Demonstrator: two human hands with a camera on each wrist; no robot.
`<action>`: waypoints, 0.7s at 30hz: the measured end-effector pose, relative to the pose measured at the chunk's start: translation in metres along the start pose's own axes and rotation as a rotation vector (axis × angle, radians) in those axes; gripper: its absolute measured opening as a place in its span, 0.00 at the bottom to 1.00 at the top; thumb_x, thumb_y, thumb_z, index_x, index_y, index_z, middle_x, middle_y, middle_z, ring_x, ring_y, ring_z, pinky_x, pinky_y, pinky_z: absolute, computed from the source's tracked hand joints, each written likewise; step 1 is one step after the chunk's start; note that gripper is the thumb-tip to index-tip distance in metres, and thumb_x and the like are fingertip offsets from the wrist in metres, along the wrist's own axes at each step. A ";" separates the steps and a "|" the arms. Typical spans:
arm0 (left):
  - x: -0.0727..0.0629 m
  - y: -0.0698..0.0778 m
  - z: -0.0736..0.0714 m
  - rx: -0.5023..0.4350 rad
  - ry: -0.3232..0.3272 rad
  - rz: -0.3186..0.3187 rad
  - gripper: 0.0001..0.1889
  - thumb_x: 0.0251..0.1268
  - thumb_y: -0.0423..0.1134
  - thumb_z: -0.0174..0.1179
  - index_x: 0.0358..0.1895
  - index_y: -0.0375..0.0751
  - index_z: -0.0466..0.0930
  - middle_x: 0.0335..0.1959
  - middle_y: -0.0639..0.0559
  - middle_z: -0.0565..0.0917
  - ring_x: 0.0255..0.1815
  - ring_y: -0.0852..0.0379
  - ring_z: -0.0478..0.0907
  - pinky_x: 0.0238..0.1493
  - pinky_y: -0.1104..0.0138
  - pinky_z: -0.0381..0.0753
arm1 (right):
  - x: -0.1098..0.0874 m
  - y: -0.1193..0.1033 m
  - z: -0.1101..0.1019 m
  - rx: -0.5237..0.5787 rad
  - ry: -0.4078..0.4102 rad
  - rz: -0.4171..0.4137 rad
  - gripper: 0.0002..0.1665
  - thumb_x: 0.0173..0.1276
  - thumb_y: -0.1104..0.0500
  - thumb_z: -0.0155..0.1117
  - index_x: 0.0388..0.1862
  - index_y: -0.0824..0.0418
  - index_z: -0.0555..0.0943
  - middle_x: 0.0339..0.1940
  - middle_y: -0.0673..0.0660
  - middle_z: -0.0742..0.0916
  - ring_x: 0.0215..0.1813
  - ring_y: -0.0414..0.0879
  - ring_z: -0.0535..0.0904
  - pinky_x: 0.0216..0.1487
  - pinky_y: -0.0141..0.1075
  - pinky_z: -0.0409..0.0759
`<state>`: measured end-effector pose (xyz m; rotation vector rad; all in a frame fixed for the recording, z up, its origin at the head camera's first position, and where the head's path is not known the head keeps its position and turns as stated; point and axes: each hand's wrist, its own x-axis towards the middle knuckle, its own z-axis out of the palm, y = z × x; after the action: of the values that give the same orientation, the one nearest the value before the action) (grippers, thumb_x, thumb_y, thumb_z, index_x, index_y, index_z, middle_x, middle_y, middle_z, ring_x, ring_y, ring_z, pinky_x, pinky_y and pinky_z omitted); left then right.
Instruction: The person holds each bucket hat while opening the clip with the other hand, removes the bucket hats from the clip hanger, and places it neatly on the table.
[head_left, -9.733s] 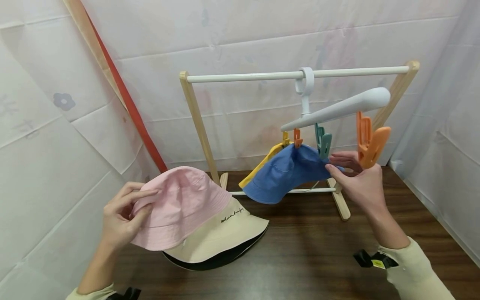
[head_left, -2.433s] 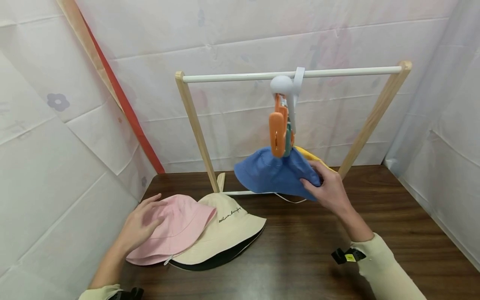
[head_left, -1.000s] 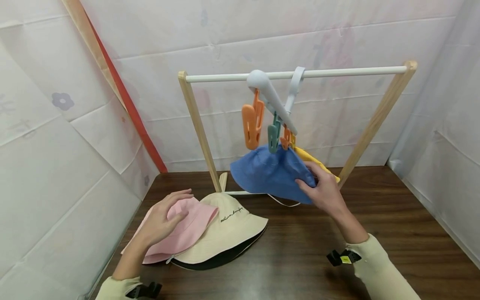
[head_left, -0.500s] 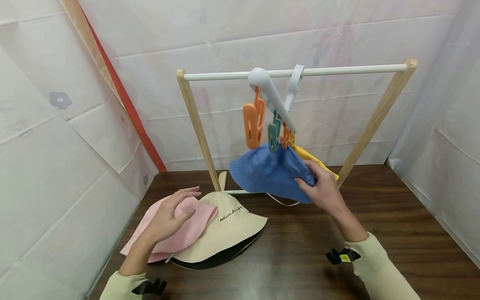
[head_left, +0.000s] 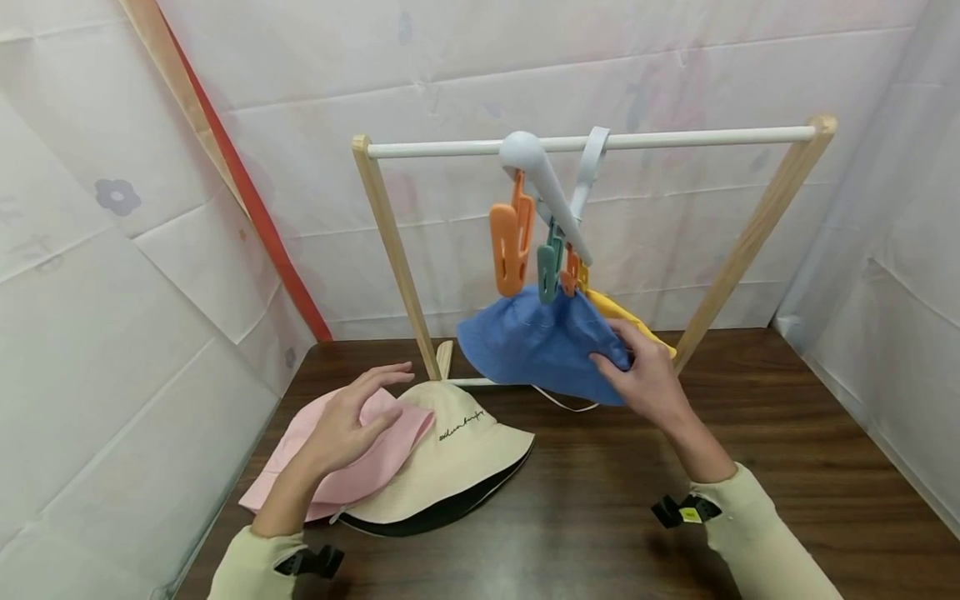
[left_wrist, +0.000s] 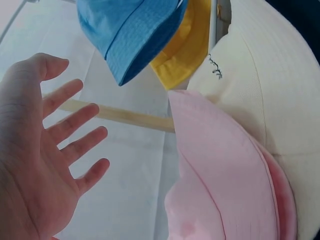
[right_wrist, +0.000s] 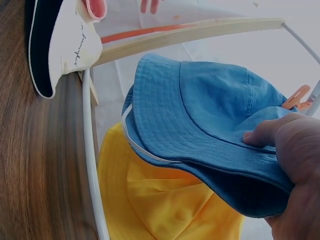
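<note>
A blue bucket hat (head_left: 517, 342) hangs below a white hanger (head_left: 555, 196), with a small orange clip (head_left: 570, 275) at its crown and a green clip (head_left: 550, 268) overlapping it. My right hand (head_left: 647, 373) pinches the blue brim, thumb on the near side and fingers behind it. Behind hangs a yellow hat (right_wrist: 165, 200), partly hidden. My left hand (head_left: 348, 429) is held over the pink bucket hat (head_left: 300, 442), fingers spread and holding nothing; the left wrist view shows the fingers (left_wrist: 80, 147) apart from the hats. The pink hat overlaps a cream bucket hat (head_left: 457, 467) with black lining.
The hanger hooks over the white top bar (head_left: 697, 139) of a wooden-legged rack (head_left: 757, 225). From the hanger's near end hangs a larger orange clip (head_left: 512, 246). Patterned white sheeting (head_left: 465, 92) encloses the dark wooden table (head_left: 600, 508) at the back and sides.
Earlier my left hand held the pink hat up; now that hat lies on the table. The hanger has swung its near end leftward. Lately my left hand drifted right; my right stayed put.
</note>
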<state>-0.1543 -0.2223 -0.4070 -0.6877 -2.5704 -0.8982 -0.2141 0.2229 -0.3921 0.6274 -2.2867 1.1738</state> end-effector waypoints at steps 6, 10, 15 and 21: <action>0.008 0.004 0.006 -0.064 -0.013 0.010 0.24 0.79 0.35 0.67 0.75 0.50 0.83 0.79 0.46 0.84 0.81 0.38 0.79 0.74 0.43 0.82 | 0.001 -0.002 -0.003 -0.011 -0.009 0.002 0.25 0.72 0.70 0.78 0.67 0.67 0.85 0.60 0.69 0.92 0.58 0.66 0.91 0.55 0.54 0.88; 0.012 0.006 0.010 -0.112 -0.017 0.018 0.24 0.79 0.35 0.67 0.74 0.50 0.83 0.79 0.43 0.83 0.82 0.39 0.79 0.77 0.60 0.78 | 0.001 -0.003 -0.003 -0.014 -0.020 0.007 0.25 0.72 0.70 0.77 0.67 0.67 0.85 0.61 0.70 0.92 0.59 0.67 0.91 0.56 0.61 0.87; 0.016 0.008 0.012 -0.142 -0.019 0.024 0.24 0.79 0.36 0.68 0.74 0.49 0.83 0.79 0.42 0.83 0.83 0.38 0.78 0.82 0.65 0.73 | 0.002 -0.003 -0.003 -0.004 -0.027 0.008 0.26 0.72 0.71 0.77 0.68 0.68 0.85 0.61 0.71 0.92 0.59 0.68 0.92 0.56 0.66 0.88; 0.023 0.012 0.015 -0.169 -0.010 0.043 0.24 0.78 0.34 0.68 0.74 0.48 0.83 0.79 0.44 0.83 0.82 0.38 0.78 0.83 0.69 0.71 | 0.004 -0.004 -0.004 -0.019 -0.036 -0.003 0.25 0.72 0.71 0.77 0.67 0.66 0.85 0.59 0.70 0.94 0.58 0.67 0.93 0.55 0.64 0.88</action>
<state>-0.1685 -0.1967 -0.4018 -0.7928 -2.4987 -1.1099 -0.2138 0.2234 -0.3851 0.6493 -2.3233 1.1470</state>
